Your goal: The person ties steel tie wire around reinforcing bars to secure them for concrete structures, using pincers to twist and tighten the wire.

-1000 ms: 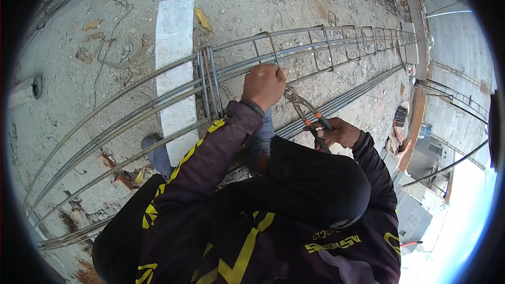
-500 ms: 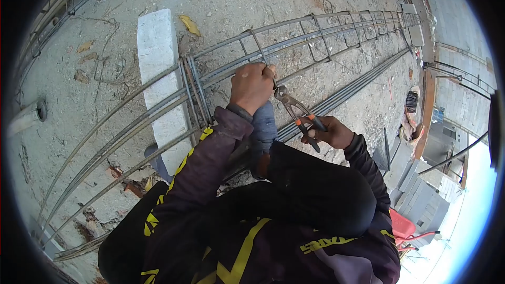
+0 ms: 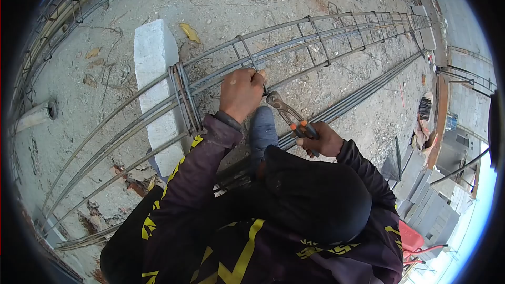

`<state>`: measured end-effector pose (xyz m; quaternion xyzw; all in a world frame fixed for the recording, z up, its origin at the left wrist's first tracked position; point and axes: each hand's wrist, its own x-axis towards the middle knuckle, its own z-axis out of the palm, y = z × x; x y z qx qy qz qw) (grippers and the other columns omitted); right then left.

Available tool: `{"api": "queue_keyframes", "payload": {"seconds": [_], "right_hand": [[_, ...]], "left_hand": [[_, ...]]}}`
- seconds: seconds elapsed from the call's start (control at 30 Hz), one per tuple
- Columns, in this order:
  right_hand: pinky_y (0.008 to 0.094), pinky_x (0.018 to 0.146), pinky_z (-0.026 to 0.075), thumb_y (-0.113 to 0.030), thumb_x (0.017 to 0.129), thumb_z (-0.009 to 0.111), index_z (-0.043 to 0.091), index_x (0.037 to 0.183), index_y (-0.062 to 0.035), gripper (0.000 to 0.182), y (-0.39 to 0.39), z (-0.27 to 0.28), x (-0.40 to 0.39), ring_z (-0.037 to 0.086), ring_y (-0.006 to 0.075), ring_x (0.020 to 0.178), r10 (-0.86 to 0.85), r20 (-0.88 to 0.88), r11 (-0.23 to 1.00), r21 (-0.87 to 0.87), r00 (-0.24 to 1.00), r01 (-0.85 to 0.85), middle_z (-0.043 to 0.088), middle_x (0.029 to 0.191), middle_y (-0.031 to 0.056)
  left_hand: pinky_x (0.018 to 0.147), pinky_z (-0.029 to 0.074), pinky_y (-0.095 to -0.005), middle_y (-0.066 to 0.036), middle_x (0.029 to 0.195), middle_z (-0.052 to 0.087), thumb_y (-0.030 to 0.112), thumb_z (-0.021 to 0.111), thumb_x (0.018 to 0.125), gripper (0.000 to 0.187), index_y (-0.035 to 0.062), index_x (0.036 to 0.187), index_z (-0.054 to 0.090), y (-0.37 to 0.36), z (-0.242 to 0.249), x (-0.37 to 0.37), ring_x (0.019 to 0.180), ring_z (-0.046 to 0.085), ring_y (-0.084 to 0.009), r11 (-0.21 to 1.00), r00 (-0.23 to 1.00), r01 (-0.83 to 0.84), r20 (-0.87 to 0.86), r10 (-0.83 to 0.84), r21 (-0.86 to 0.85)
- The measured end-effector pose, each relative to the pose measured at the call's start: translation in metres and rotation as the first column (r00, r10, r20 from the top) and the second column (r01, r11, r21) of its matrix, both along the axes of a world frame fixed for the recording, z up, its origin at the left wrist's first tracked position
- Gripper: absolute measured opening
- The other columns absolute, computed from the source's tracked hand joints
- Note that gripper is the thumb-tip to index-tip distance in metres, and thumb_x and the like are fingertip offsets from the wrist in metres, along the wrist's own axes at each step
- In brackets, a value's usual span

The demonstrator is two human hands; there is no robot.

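Note:
My left hand [image 3: 242, 93] is closed at a stirrup on the long rebar cage [image 3: 315, 37], its fingers pressed together; what they pinch is too small to make out. My right hand [image 3: 325, 141] is wrapped round the orange and black handles of the pincers [image 3: 284, 109]. The pincers' metal head lies just right of my left fingertips, by the lower bar of the cage. Several loose stirrups [image 3: 184, 97] stand bunched round the bars, left of my left hand. Under the bars lies a white block [image 3: 155, 58].
Loose straight bars [image 3: 363, 84] run beside the cage to the upper right. My shoe [image 3: 263, 131] is below my left hand. A pipe [image 3: 37, 115] lies at the left, more rebar [image 3: 50, 31] at the upper left, and a red wheelbarrow [image 3: 410, 236] at the lower right.
The pincers' handles are closer together. The view has shifted a little, and both hands with the pincers appear slightly further left. My left hand has stayed at the cage.

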<state>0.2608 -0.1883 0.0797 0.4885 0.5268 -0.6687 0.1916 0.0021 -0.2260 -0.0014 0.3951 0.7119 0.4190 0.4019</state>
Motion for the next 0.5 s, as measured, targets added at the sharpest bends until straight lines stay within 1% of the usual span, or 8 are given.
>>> {"api": "queue_keyframes", "payload": {"seconds": [0.03, 0.07, 0.17, 0.2, 0.3, 0.33, 0.4, 0.5], "right_hand": [[0.0289, 0.057, 0.050, -0.029, 0.090, 0.075, 0.063, 0.102, 0.0025, 0.036, -0.014, -0.011, -0.001, 0.059, 0.0113, 0.059, 0.006, 0.008, 0.998, 0.063, 1.000, -0.007, 0.061, 0.071, 0.0044], [0.0316, 0.062, 0.047, -0.029, 0.086, 0.079, 0.064, 0.100, 0.0027, 0.038, -0.028, -0.022, -0.001, 0.056, 0.0124, 0.064, 0.022, -0.004, 0.978, 0.206, 1.000, -0.021, 0.061, 0.072, 0.0047], [0.0335, 0.065, 0.046, -0.028, 0.084, 0.080, 0.063, 0.101, 0.0025, 0.039, -0.050, -0.037, -0.009, 0.055, 0.0141, 0.069, -0.032, -0.067, 0.922, 0.382, 0.997, 0.055, 0.062, 0.072, 0.0062], [0.0337, 0.063, 0.045, -0.027, 0.083, 0.080, 0.064, 0.102, 0.0016, 0.038, -0.058, -0.047, -0.010, 0.054, 0.0148, 0.065, -0.059, -0.086, 0.900, 0.427, 0.995, 0.091, 0.062, 0.071, 0.0078], [0.0348, 0.062, 0.045, -0.025, 0.082, 0.080, 0.063, 0.101, 0.0014, 0.036, -0.071, -0.066, -0.011, 0.053, 0.0150, 0.063, -0.096, -0.041, 0.885, 0.453, 0.995, 0.104, 0.061, 0.070, 0.0072], [0.0349, 0.061, 0.045, -0.025, 0.082, 0.080, 0.063, 0.099, 0.0013, 0.036, -0.073, -0.068, -0.011, 0.053, 0.0148, 0.062, -0.101, -0.068, 0.870, 0.478, 0.993, 0.122, 0.061, 0.069, 0.0069], [0.0351, 0.060, 0.045, -0.026, 0.081, 0.081, 0.063, 0.095, 0.0011, 0.036, -0.074, -0.069, -0.013, 0.053, 0.0146, 0.061, -0.106, -0.126, 0.830, 0.536, 0.986, 0.158, 0.059, 0.067, 0.0065], [0.0348, 0.059, 0.044, -0.027, 0.081, 0.081, 0.062, 0.090, 0.0013, 0.035, -0.050, -0.035, -0.004, 0.055, 0.0150, 0.060, 0.003, -0.048, 0.885, 0.465, 0.999, 0.019, 0.059, 0.066, 0.0060]], "left_hand": [[0.064, 0.047, -0.0511, -0.023, 0.071, 0.063, 0.027, 0.061, 0.090, 0.032, -0.0005, 0.074, 0.066, 0.001, -0.002, 0.001, 0.070, 0.061, -0.0441, 1.000, 1.000, -0.007, 0.021, 0.007, 0.004], [0.064, 0.047, -0.0507, -0.023, 0.070, 0.062, 0.027, 0.061, 0.091, 0.032, -0.0006, 0.074, 0.066, 0.002, -0.005, 0.002, 0.070, 0.061, -0.0440, 1.000, 0.999, -0.017, 0.034, 0.017, 0.002], [0.063, 0.047, -0.0499, -0.022, 0.068, 0.062, 0.026, 0.061, 0.091, 0.032, -0.0007, 0.074, 0.067, 0.001, -0.012, 0.004, 0.068, 0.061, -0.0436, 0.999, 0.997, -0.036, 0.061, 0.037, -0.013], [0.063, 0.046, -0.0497, -0.021, 0.068, 0.062, 0.026, 0.060, 0.091, 0.033, -0.0009, 0.074, 0.067, 0.001, -0.011, 0.003, 0.068, 0.061, -0.0434, 0.999, 0.997, -0.033, 0.063, 0.034, -0.018], [0.064, 0.047, -0.0492, -0.021, 0.069, 0.062, 0.026, 0.060, 0.091, 0.033, -0.0012, 0.075, 0.067, 0.002, 0.002, 0.001, 0.068, 0.061, -0.0427, 0.996, 0.994, -0.005, 0.107, 0.015, -0.092], [0.064, 0.047, -0.0491, -0.021, 0.069, 0.063, 0.026, 0.060, 0.092, 0.033, -0.0013, 0.075, 0.067, 0.003, 0.007, 0.000, 0.068, 0.062, -0.0425, 0.992, 0.992, 0.000, 0.128, 0.016, -0.122], [0.064, 0.047, -0.0490, -0.022, 0.070, 0.064, 0.026, 0.059, 0.091, 0.033, -0.0011, 0.076, 0.068, 0.003, 0.002, 0.001, 0.069, 0.062, -0.0424, 0.997, 0.991, -0.011, 0.135, 0.021, -0.074], [0.065, 0.047, -0.0489, -0.023, 0.072, 0.064, 0.026, 0.059, 0.091, 0.033, -0.0012, 0.076, 0.069, 0.000, -0.006, 0.001, 0.069, 0.062, -0.0427, 0.999, 0.998, -0.003, 0.070, 0.005, -0.035]]}}
